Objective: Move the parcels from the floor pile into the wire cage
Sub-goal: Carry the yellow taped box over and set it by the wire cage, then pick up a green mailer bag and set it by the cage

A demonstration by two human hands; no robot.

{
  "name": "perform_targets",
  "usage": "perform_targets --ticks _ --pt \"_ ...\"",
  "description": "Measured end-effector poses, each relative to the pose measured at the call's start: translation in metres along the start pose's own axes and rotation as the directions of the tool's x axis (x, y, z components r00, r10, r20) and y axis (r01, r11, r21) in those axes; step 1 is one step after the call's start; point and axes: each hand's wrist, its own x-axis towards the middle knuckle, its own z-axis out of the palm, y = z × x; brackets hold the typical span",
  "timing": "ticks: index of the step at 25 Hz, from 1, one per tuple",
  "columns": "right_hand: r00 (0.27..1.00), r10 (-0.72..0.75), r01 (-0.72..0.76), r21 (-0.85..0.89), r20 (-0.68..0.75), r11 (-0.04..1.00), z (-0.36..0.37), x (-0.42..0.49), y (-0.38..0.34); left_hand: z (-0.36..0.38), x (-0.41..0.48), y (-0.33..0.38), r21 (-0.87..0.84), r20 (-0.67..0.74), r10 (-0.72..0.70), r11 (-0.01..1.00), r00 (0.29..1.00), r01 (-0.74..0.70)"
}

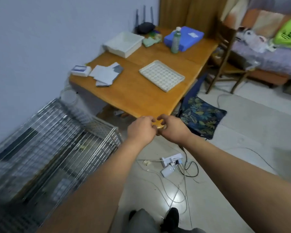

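A: Hands?
B: Both out front, nearly touching: left hand (141, 130), right hand (174, 131), right at the tabletop's near corner. Fingers curled on both. Can't tell if they grip the corner or nothing.
A: Cage?
B: The wire cage (54, 137) is on the floor left of the table (141, 98), by the wall.
A: Parcels?
B: Only blurred shapes (60, 187) inside the cage, can't tell what.
A: Tabletop?
B: Flat grey-white packets (106, 75) at the left edge, small white box (81, 70) just beside. Perforated tray (161, 75) mid-table. White bin (118, 51) at the far left corner. Blue package (190, 35) at the far right corner, bottle (175, 41) in front of it.
A: Floor?
B: Power strip (171, 159) with cables between the forearms, patterned cushion (202, 115) by the table's right edge.
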Motion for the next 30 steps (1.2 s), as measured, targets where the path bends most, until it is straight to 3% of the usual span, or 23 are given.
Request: perform_targets --ticks 3,6,9,14,23,30 --pt "0.985 0.146 -0.140 0.070 -0.096 0.988 -0.031 -0.009 0.044 0.020 0.038 0.049 0.030 0.094 0.143 0.989 0.985 -0.146" --pt "0.923 0.323 -0.295 0.154 -0.210 0.943 -0.059 -0.032 0.086 0.040 0.071 0.101 0.062 0.187 0.315 0.942 0.931 -0.331" --pt "0.814 0.497 -0.431 0.259 -0.301 0.864 -0.077 -0.065 0.119 0.058 0.087 0.151 0.067 0.247 0.467 0.866 0.849 -0.495" --pt "0.562 0.736 -0.598 0.428 -0.379 0.677 -0.082 -0.139 0.171 0.102 0.077 0.240 -0.006 0.382 0.672 0.688 0.635 -0.725" --pt "0.177 0.928 -0.695 0.626 -0.329 0.355 -0.062 -0.273 0.252 0.210 -0.004 0.365 -0.161 0.540 0.801 0.398 0.257 -0.903" --pt "-0.002 0.966 -0.665 0.722 -0.259 0.192 -0.071 -0.367 0.341 0.297 -0.070 0.475 -0.211 0.621 0.779 0.271 0.085 -0.939"
